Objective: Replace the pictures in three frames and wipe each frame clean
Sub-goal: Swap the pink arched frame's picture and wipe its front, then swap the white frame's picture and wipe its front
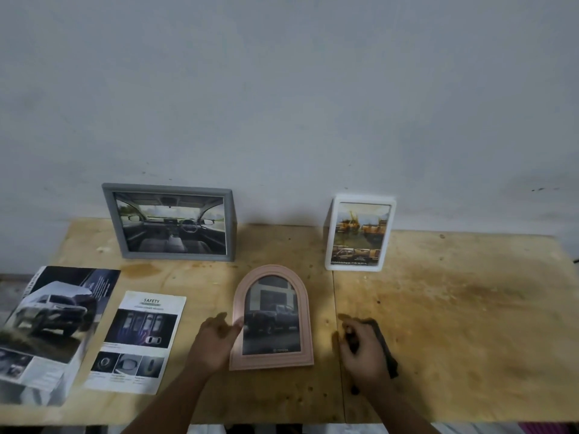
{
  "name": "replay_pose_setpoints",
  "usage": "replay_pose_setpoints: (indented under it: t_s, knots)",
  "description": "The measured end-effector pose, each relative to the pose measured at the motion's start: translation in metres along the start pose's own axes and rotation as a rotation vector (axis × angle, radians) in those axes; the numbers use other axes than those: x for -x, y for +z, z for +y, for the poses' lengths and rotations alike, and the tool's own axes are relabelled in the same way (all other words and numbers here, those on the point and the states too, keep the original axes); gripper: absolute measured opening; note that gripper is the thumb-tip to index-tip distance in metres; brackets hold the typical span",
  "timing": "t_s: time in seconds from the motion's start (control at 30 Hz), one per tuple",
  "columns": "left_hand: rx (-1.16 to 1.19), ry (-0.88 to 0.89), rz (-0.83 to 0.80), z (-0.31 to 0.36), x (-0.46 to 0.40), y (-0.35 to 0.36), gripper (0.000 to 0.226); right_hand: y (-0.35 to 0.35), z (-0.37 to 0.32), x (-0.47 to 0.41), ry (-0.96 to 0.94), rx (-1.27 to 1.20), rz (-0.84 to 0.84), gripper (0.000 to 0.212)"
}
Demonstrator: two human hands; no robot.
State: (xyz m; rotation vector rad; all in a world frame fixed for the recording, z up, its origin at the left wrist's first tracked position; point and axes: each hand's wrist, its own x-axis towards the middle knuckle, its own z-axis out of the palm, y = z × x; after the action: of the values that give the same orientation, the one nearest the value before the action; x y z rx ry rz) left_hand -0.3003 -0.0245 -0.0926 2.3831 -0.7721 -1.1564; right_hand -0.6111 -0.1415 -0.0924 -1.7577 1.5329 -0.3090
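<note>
A pink arched frame (272,317) lies flat on the plywood table (454,324), holding a picture of a dark pickup truck. My left hand (216,343) touches the frame's left edge with relaxed fingers. My right hand (363,352) rests to the right of the frame, fingers curled over a dark cloth (383,349). A grey landscape frame (170,222) with a car-interior picture stands against the wall at the back left. A white portrait frame (358,233) with yellow trucks stands at the back right.
A large car brochure (47,333) hangs over the table's left edge. A "SAFETY" leaflet (138,343) lies beside it, left of my left hand. The grey wall (282,104) runs right behind the table. The near edge lies just below my forearms.
</note>
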Motion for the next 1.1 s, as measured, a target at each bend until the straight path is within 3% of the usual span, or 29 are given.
replay_pose_setpoints:
  t_s: [0.07, 0.13, 0.17, 0.3, 0.4, 0.57, 0.67, 0.77, 0.87, 0.97, 1.03, 1.1]
  knots:
    - [0.073, -0.040, -0.028, 0.003, -0.011, 0.001, 0.060, 0.019, -0.023, -0.015, 0.146, -0.104, -0.240, 0.048]
    - [0.140, -0.055, -0.047, 0.006, -0.017, 0.003, 0.052, 0.040, -0.041, -0.026, 0.171, -0.183, -0.375, 0.048]
    - [0.184, -0.047, -0.033, 0.006, -0.019, 0.006, 0.062, 0.047, -0.049, -0.030, 0.178, -0.221, -0.403, 0.043]
    - [0.343, -0.094, 0.005, 0.013, -0.019, 0.010, 0.065, 0.064, -0.064, -0.042, 0.246, -0.261, -0.368, 0.031]
    - [0.382, -0.062, 0.029, 0.032, -0.019, 0.005, 0.067, 0.063, -0.067, -0.049, 0.177, -0.283, -0.311, 0.033]
    - [0.370, 0.126, 0.114, 0.086, -0.034, -0.018, 0.031, 0.041, -0.092, -0.076, 0.084, -0.362, -0.165, 0.045]
    - [0.388, 0.235, 0.165, 0.112, -0.044, -0.029, 0.042, 0.033, -0.103, -0.099, 0.102, -0.395, -0.116, 0.062]
    - [0.502, 0.266, 0.173, 0.132, -0.048, -0.035, 0.050, 0.029, -0.113, -0.121, 0.102, -0.441, -0.100, 0.062]
    - [0.533, 0.269, 0.147, 0.140, -0.060, -0.037, 0.056, 0.024, -0.124, -0.139, 0.067, -0.419, -0.114, 0.060]
    - [0.464, 0.213, 0.093, 0.141, -0.072, -0.037, 0.088, 0.023, -0.128, -0.148, 0.061, -0.408, -0.177, 0.076]
    - [0.401, 0.178, 0.076, 0.146, -0.073, -0.034, 0.092, 0.025, -0.127, -0.149, 0.096, -0.409, -0.192, 0.090]
    - [0.396, 0.176, 0.065, 0.147, -0.074, -0.029, 0.089, 0.025, -0.127, -0.146, 0.086, -0.409, -0.184, 0.081]
